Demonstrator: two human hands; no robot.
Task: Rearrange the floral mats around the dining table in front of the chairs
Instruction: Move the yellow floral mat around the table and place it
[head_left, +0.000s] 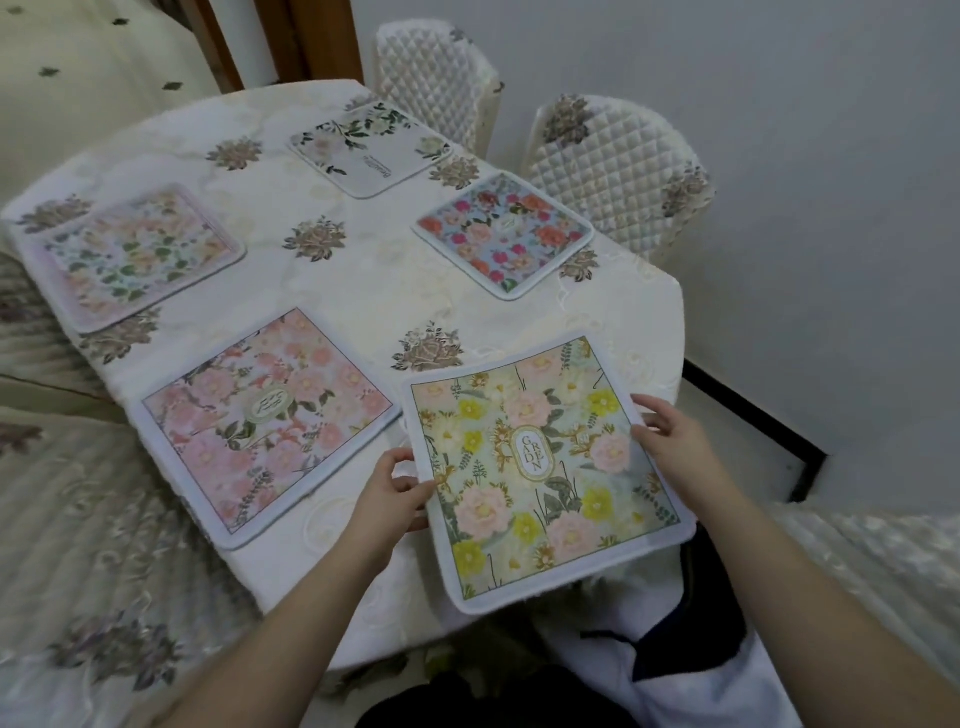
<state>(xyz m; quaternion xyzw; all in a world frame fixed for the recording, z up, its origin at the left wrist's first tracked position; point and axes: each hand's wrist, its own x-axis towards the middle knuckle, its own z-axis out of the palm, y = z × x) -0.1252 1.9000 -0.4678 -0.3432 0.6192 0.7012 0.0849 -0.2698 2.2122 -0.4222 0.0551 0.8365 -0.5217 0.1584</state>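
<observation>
Several floral mats lie on the cream-clothed dining table (363, 270). Nearest me is a yellow-and-pink "Garden" mat (540, 473), its near corner hanging past the table edge. My left hand (392, 499) pinches its left edge and my right hand (670, 441) grips its right edge. A pink floral mat (265, 421) lies just to its left. Farther off are a pale pastel mat (130, 254) at the left, a blue mat with red and orange flowers (504, 234) at the right, and a white mat with green leaves (371, 148) at the back.
Two quilted white chairs (436, 78) (618, 171) stand against the grey wall beyond the table's far right side. Lace-covered seating (78, 519) runs along the left. A dark skirting strip (753, 421) meets the floor at the right.
</observation>
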